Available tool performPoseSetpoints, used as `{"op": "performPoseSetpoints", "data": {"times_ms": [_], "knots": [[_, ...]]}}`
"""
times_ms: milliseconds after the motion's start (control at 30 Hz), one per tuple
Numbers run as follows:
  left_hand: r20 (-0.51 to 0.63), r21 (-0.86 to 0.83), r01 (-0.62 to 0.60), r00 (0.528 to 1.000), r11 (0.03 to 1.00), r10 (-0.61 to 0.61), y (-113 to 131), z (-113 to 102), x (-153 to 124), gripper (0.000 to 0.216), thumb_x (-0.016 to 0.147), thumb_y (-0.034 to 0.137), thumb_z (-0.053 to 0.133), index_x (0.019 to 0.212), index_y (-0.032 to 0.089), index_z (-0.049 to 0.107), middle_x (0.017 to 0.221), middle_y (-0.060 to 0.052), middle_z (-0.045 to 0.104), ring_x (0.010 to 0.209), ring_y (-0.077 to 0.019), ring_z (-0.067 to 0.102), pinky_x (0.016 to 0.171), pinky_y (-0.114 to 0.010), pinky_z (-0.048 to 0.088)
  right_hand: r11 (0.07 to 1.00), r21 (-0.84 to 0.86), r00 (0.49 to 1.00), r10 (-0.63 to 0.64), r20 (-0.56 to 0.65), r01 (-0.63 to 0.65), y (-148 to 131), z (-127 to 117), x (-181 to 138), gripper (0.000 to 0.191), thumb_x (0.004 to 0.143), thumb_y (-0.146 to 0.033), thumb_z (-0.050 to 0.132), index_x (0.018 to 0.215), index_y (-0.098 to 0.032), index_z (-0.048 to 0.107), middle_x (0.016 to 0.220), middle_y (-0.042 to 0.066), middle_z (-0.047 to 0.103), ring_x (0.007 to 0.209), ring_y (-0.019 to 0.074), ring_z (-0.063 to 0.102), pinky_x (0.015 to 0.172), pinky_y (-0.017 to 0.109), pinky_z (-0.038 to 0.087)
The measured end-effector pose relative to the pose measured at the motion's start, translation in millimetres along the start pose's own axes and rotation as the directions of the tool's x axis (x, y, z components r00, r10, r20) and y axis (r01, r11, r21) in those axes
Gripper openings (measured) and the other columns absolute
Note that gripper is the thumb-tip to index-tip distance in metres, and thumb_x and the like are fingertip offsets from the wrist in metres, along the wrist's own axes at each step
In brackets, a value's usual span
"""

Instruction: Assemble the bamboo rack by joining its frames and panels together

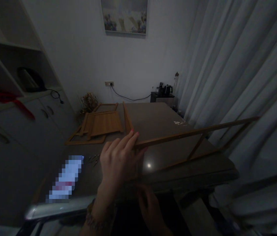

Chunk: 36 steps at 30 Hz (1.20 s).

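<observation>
My left hand is closed around the near corner of a slim wooden frame, with its thumb under the top rail. The frame stands on the table and stretches far to the right, with crosspieces joining its upper and lower rails. Low at the table's front edge is my right hand, in shadow. Its fingers curl together below the frame's near end, and whatever they hold is too dark to make out. Left of my left hand lie several small metal screws. Another wooden strip extends behind my left fingertips.
Slatted wooden panels and frames are stacked on the table's left side. A phone, blurred out, lies at the near left. Small white pieces rest at the right. Curtains hang along the right side.
</observation>
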State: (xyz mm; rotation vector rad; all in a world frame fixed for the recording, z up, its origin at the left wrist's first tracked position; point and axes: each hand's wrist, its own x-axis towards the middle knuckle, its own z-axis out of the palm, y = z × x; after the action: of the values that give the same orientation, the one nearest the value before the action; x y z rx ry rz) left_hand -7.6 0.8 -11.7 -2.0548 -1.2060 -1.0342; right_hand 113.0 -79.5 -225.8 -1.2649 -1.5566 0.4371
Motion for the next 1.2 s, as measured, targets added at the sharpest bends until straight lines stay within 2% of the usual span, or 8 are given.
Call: {"op": "performPoseSetpoints", "data": {"times_ms": [200,400,567,667,833,1033,1133,1200], "knots": [[0.003,-0.014,0.005,1.000,1.000,-0.005,1.0,-0.8,-0.2,0.042,0.084,0.048,0.060,0.117,0.022,0.064,0.114,-0.001,0.071,0.078,-0.0212,0.068,0.066,-0.038,0.042,0.955,-0.223,0.979,-0.181,0.094,0.198,-3.7,-12.3,7.6,0.027,0.090,-0.011,0.049,0.110,-0.023,0.062,0.098,0.005,0.072,0.090,0.0221,0.066,0.081,0.036,0.054],[-0.008,-0.024,0.001,1.000,1.000,-0.001,0.7,-0.5,-0.5,0.040,0.084,0.048,0.060,0.115,0.022,0.065,0.114,-0.002,0.071,0.077,-0.0214,0.068,0.065,-0.038,0.041,0.945,-0.272,0.983,-0.173,0.059,0.182,-13.6,-13.0,7.1,0.023,0.092,-0.012,0.046,0.103,-0.024,0.062,0.092,0.004,0.072,0.084,0.0223,0.067,0.076,0.037,0.053],[-0.003,-0.031,0.000,1.000,1.000,0.000,2.0,-1.7,1.2,0.040,0.085,0.048,0.059,0.115,0.022,0.065,0.112,-0.004,0.072,0.076,-0.0219,0.068,0.065,-0.037,0.042,0.961,-0.241,0.985,-0.106,0.137,0.137,-16.1,-16.7,9.0,0.026,0.091,-0.012,0.049,0.108,-0.025,0.064,0.103,0.005,0.072,0.095,0.0228,0.066,0.083,0.037,0.054],[-0.004,-0.024,0.003,1.000,1.000,-0.003,2.3,-2.0,1.4,0.040,0.085,0.049,0.059,0.113,0.022,0.066,0.111,-0.003,0.072,0.076,-0.0219,0.068,0.065,-0.038,0.042,0.979,-0.184,0.985,-0.055,0.165,0.085,-14.6,-18.8,9.8,0.025,0.093,-0.017,0.049,0.108,-0.026,0.066,0.104,0.004,0.073,0.097,0.0228,0.067,0.085,0.037,0.054],[0.019,-0.021,0.012,1.000,1.000,-0.011,1.6,-1.2,-0.1,0.041,0.085,0.048,0.058,0.116,0.022,0.065,0.114,-0.005,0.071,0.079,-0.0224,0.068,0.067,-0.038,0.042,0.990,-0.026,0.984,0.140,0.110,-0.138,-14.3,-14.6,6.8,0.022,0.095,-0.031,0.050,0.104,-0.026,0.070,0.098,0.006,0.075,0.092,0.0228,0.071,0.083,0.034,0.056],[0.014,-0.020,0.007,1.000,1.000,-0.007,1.7,-1.6,-0.2,0.041,0.086,0.049,0.058,0.116,0.022,0.064,0.115,-0.003,0.071,0.079,-0.0221,0.068,0.068,-0.039,0.043,0.854,0.369,0.930,0.345,0.127,-0.367,-19.6,-1.3,3.1,0.039,0.096,-0.046,0.046,0.123,-0.021,0.059,0.095,0.010,0.076,0.086,0.0241,0.074,0.077,0.034,0.058],[0.005,-0.017,0.003,1.000,1.000,-0.003,1.3,-1.5,0.4,0.041,0.085,0.048,0.058,0.116,0.022,0.064,0.115,-0.002,0.071,0.078,-0.0217,0.068,0.066,-0.038,0.043,0.812,0.407,0.906,0.406,0.122,-0.419,-19.2,6.2,0.0,0.040,0.096,-0.050,0.043,0.118,-0.020,0.058,0.092,0.009,0.076,0.084,0.0234,0.074,0.074,0.033,0.058],[0.003,-0.019,0.000,1.000,1.000,0.000,1.2,-1.3,0.6,0.041,0.085,0.048,0.058,0.116,0.022,0.064,0.114,-0.002,0.071,0.077,-0.0218,0.068,0.065,-0.038,0.043,0.848,0.352,0.916,0.392,0.089,-0.397,-17.4,9.4,-1.8,0.036,0.097,-0.048,0.040,0.110,-0.021,0.060,0.091,0.008,0.076,0.084,0.0220,0.074,0.074,0.030,0.058]]}}
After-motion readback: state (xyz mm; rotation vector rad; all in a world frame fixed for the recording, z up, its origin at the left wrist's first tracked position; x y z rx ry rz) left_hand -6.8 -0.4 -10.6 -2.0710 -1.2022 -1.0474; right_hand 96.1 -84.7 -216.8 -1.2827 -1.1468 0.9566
